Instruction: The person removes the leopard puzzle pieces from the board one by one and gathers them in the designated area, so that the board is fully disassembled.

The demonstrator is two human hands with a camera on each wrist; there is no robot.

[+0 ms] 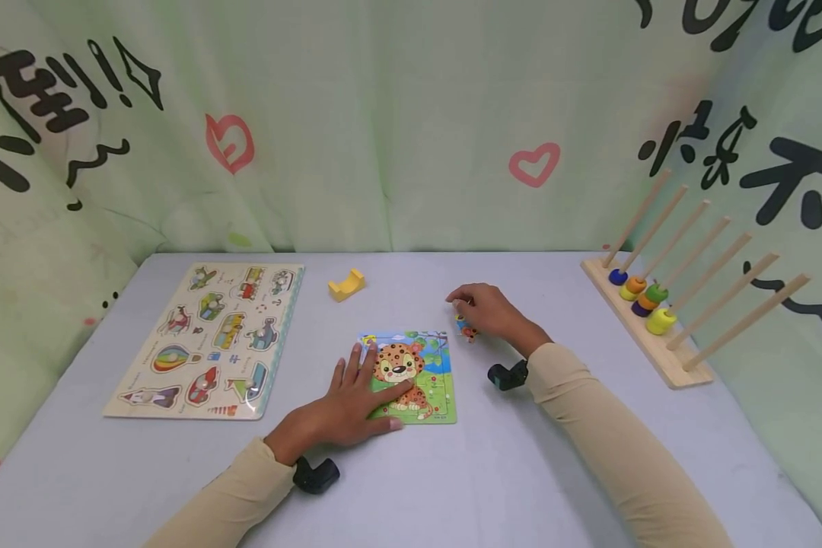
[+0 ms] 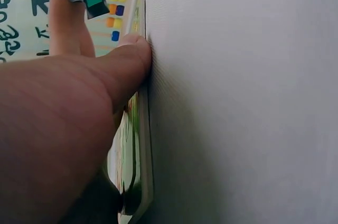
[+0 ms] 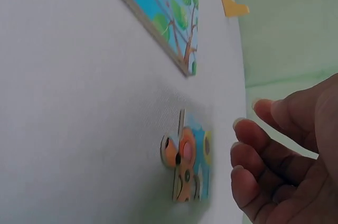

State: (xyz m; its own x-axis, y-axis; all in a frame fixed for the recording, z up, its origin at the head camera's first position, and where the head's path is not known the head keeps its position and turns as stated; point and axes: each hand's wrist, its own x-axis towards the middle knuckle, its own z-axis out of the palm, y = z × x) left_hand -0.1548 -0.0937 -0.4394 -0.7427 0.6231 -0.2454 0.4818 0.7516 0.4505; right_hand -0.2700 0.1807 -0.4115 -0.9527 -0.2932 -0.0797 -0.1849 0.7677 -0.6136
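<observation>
A square leopard jigsaw puzzle [image 1: 433, 380] lies flat on the table, and my left hand [image 1: 348, 402] rests on its left part with fingers spread. In the left wrist view the thumb [image 2: 134, 57] lies against the puzzle's edge. My right hand [image 1: 489, 310] is just above a loose jigsaw piece [image 3: 194, 163] to the right of the puzzle. Its fingers are loosely bent, and the right wrist view shows a gap between them and the piece. That piece has orange, blue and yellow printing.
On the left lies a wooden vehicle puzzle board [image 1: 202, 342]. A yellow curved block [image 1: 346, 285] sits behind the leopard puzzle. At the right is a wooden peg stand [image 1: 657, 335] with several coloured beads on its tilted-looking rods. A printed green curtain [image 1: 383, 152] encloses the table.
</observation>
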